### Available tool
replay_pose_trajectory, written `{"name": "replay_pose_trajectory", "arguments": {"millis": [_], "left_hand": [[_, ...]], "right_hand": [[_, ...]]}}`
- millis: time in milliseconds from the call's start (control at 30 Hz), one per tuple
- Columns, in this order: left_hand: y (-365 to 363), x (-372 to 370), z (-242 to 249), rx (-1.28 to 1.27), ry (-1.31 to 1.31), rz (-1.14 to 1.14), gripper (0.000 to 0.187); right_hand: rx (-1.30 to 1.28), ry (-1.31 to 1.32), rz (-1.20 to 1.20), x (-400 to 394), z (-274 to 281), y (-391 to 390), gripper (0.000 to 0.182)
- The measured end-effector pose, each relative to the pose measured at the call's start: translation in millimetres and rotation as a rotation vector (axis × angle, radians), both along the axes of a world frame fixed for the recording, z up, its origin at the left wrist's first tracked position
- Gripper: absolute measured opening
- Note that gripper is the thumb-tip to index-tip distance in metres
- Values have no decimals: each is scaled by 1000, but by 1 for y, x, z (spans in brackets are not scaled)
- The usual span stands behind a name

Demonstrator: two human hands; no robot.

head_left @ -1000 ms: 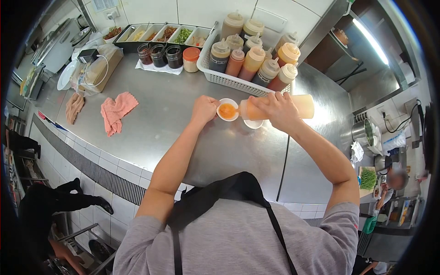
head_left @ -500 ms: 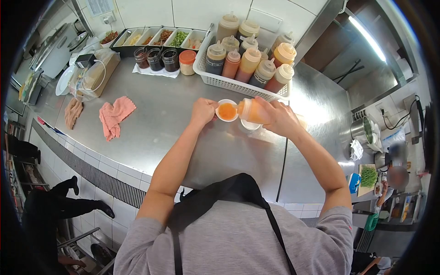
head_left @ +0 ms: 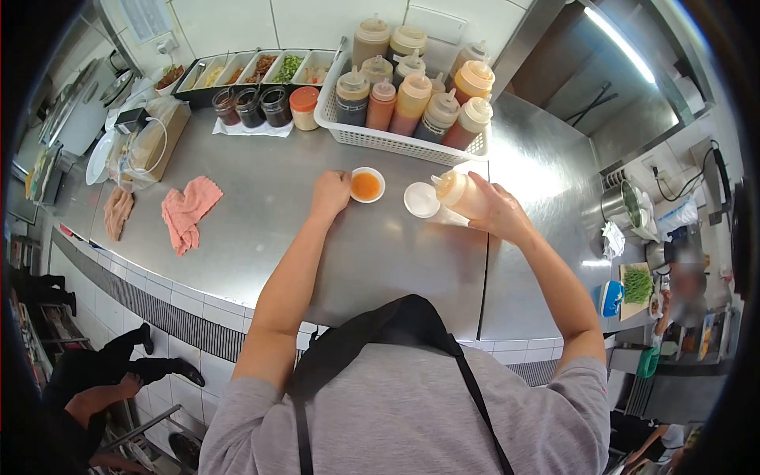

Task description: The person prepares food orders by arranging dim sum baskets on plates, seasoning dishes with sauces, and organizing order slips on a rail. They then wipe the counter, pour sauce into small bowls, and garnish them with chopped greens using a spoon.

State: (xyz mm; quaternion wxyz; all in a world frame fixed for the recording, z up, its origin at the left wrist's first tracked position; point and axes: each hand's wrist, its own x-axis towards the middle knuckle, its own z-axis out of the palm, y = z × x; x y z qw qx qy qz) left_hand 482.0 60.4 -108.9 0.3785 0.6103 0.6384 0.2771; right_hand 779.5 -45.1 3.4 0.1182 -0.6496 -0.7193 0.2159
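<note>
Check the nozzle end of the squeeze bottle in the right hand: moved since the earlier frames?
Yes, rightward: judged against the counter seam, the nozzle end is now nearer it and farther from the orange sauce cup.

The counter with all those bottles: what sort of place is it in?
Most likely a restaurant or other commercial kitchen. It shows in the long metal counter, the white basket packed with squeeze bottles, and the chopped greens set out along the wall.
</note>
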Motion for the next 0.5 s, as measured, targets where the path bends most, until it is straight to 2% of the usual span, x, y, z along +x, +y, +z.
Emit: {"name": "replay_pose_trajectory", "arguments": {"millis": [33,100,133,200,300,433,500], "left_hand": [[-2,3,-4,-2,0,-11,29],[-22,13,28,398,310,43,41],[-26,20,39,399,309,35,41],[-33,33,51,529,463,-337,68],[-44,63,45,630,524,-451,78],[-40,88,27,614,520,-516,72],[-39,94,27,514,528,-555,65]], "right_hand": [[-17,-50,7,6,-2,-2,85],[-36,-100,5,15,-7,-5,85],[-36,-177,36,19,-12,-5,84],[-41,-251,65,23,-19,-7,83],[9,-370,108,25,-23,-8,82],[55,-506,165,23,-20,-5,77],[95,-532,195,20,-19,-3,72]]}}
